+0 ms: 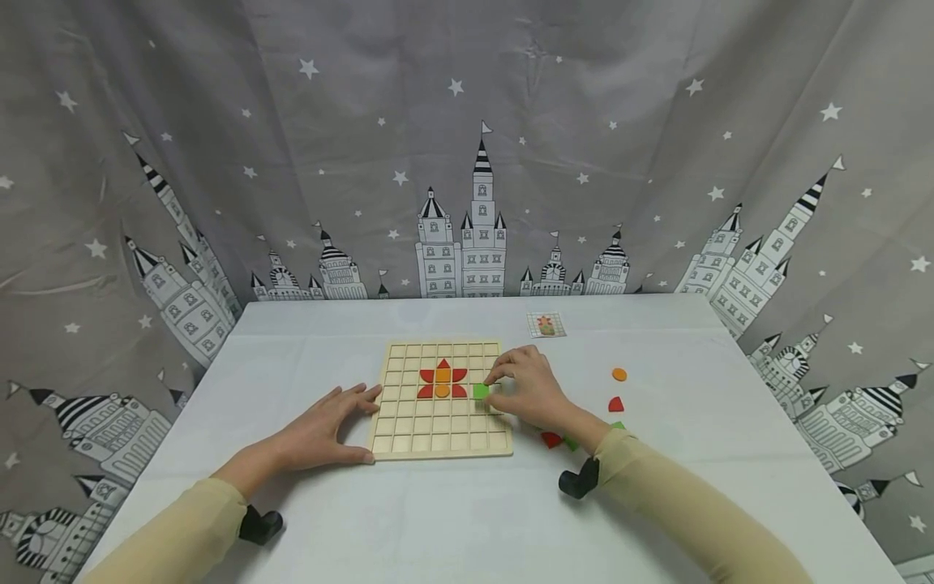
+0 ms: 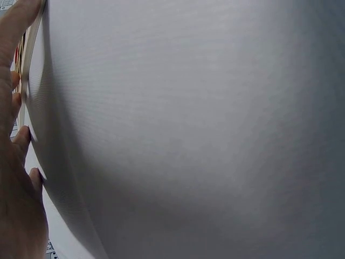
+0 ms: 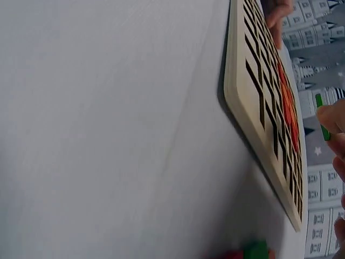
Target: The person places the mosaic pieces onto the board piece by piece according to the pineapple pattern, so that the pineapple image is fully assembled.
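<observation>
My right hand [image 1: 531, 389] pinches a green square tile [image 1: 480, 392] between thumb and fingers, over the right part of a wooden grid board [image 1: 441, 446]. In the right wrist view the green tile shows edge-on, held above the board's surface. My left hand [image 1: 321, 430] touches the board's left side, its fingers spread along the edge and its thumb by the near left corner. On the board, several red pieces [image 1: 459, 375] surround an orange square [image 1: 443, 375] and an orange circle [image 1: 442, 391].
A small picture card [image 1: 546, 324] lies behind the board to the right. Loose on the white table [image 1: 438, 519] at the right are an orange circle [image 1: 619, 374], a red piece [image 1: 616, 404], another red piece [image 1: 551, 439] and green pieces [image 1: 619, 425], partly hidden by my right arm.
</observation>
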Tool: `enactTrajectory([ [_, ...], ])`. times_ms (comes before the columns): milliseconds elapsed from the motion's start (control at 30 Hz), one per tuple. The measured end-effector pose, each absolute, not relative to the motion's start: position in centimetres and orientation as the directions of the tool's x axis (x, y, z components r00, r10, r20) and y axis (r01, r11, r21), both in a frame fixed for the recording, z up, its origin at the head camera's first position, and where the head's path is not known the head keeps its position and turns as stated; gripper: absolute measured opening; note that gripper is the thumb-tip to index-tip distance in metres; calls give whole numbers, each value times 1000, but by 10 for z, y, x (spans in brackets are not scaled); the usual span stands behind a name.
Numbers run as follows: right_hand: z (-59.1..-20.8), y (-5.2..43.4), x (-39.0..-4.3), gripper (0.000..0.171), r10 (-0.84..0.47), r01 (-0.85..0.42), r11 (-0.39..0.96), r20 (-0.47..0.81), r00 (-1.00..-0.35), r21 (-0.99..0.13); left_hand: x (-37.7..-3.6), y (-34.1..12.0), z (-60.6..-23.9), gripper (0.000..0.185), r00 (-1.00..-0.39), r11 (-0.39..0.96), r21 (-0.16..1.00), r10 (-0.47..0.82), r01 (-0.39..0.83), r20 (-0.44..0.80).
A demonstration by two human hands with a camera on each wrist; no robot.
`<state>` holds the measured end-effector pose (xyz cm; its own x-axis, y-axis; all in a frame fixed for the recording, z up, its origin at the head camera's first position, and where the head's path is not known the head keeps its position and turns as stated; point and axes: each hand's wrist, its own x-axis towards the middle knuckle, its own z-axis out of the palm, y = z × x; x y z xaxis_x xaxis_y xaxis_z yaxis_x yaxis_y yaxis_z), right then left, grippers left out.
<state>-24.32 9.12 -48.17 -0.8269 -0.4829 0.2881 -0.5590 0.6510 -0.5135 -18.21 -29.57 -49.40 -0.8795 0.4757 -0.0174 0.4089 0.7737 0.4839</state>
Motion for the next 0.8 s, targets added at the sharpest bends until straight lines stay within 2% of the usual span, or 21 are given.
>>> enactTrajectory([
  [433,-485,37,-234,14,-556,-615,659,270,-786,-433,-182,-295,-493,81,-878,770,486,479,413,-14],
  [800,-493,28,-232,19,-560,-626,687,280,-780,-369,-182,-296,-494,82,-881,775,484,473,406,-19],
])
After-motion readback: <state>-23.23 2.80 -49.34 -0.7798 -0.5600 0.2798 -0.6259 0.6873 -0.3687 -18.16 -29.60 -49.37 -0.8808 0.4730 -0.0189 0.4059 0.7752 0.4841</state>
